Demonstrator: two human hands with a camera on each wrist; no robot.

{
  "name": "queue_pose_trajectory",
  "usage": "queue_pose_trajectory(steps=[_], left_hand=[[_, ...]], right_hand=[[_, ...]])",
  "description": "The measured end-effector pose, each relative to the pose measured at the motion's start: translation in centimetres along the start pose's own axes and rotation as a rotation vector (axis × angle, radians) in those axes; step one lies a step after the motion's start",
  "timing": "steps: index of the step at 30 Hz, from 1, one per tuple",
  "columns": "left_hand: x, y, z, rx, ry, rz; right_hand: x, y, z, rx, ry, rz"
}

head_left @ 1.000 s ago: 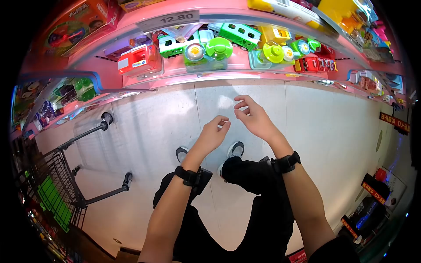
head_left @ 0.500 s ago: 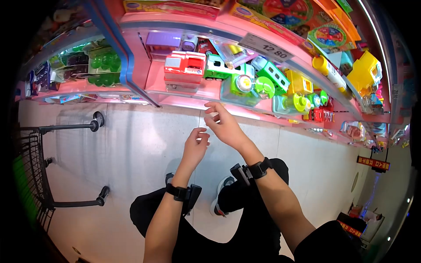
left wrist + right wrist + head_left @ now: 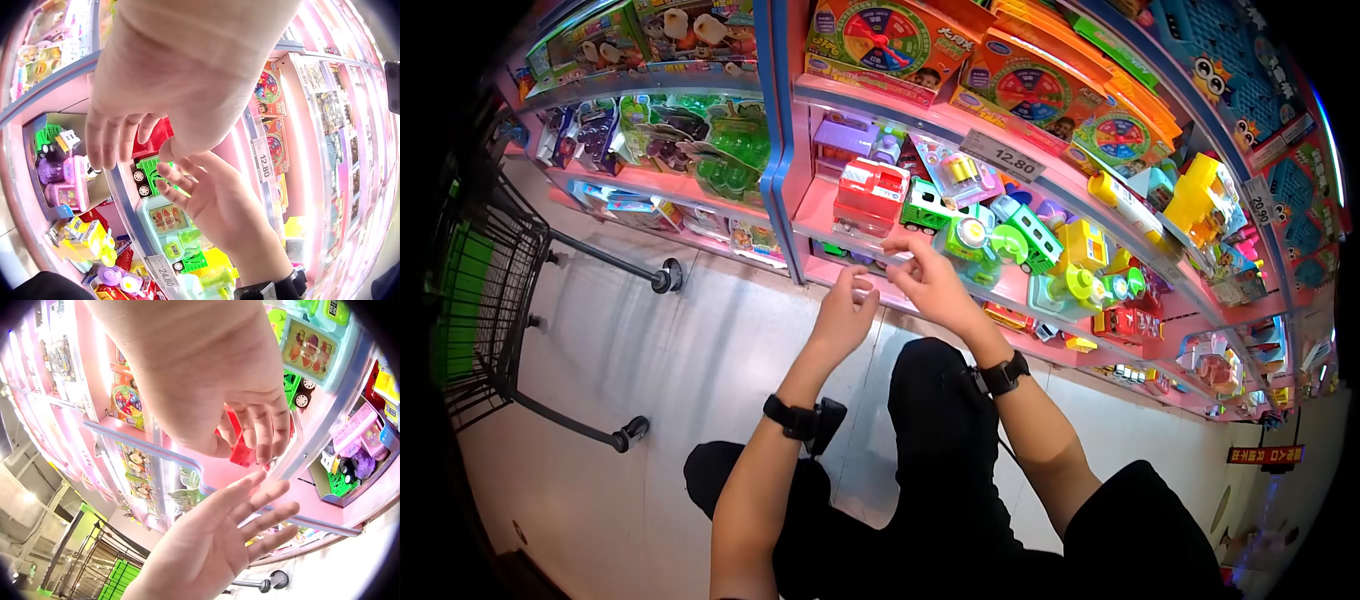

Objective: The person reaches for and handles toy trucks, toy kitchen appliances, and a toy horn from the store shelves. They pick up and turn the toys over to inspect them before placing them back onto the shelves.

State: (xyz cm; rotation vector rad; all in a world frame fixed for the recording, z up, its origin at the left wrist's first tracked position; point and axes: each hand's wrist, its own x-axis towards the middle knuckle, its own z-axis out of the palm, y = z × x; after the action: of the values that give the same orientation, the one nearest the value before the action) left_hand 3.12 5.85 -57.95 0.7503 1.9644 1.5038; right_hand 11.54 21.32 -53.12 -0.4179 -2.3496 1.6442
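Note:
My left hand is held in front of the lower toy shelf, fingers loosely bent and holding nothing. Just right of it and slightly higher, my right hand is also empty, its fingers relaxed; its fingertips overlap the shelf's front edge in the head view. Beyond the hands stands a red toy vehicle in clear packaging. Right of that are a green-and-white toy bus and a green toy with a round lid. In the right wrist view the left hand shows its palm with fingers spread.
Boxed spinner games fill the upper shelf, above a 12.80 price tag. A blue shelf upright divides the bays. On the left stands a shopping cart with a green panel. A lower tier holds a box of toys.
The view has tilted up and turned toward the shelves, which now fill more of it. Both hands have come up near the shelf edge, and the body sits lower with knees bent.

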Motion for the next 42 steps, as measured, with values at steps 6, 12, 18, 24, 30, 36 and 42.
queue_pose_trajectory(steps=[6,12,18,24,30,36,42], left_hand=[[2.3,0.8,0.5,0.088,-0.004,-0.001],[2.3,4.2,2.7,0.128,-0.025,0.05],[2.9,1.1,4.7,0.261,0.057,0.142],[-1.3,4.6,3.2,0.463,0.017,0.311],[-0.3,5.3,2.4,0.588,0.0,0.395],[-0.3,3.5,1.5,0.642,0.041,0.453],[-0.5,2.6,0.2,0.72,0.05,0.408]], right_hand=[[-1.1,-0.8,-4.0,0.028,0.076,-0.064],[-3.2,-0.5,-6.4,0.048,0.152,-0.119],[-2.5,-1.2,-6.1,-0.1,0.254,-0.243],[-2.3,-2.8,-6.1,-0.273,0.274,-0.327],[-1.2,-3.3,-7.9,-0.439,0.252,-0.265],[2.8,-1.0,-11.2,-0.793,0.201,-0.246],[8.2,-0.1,-14.0,-0.797,-0.079,0.062]])
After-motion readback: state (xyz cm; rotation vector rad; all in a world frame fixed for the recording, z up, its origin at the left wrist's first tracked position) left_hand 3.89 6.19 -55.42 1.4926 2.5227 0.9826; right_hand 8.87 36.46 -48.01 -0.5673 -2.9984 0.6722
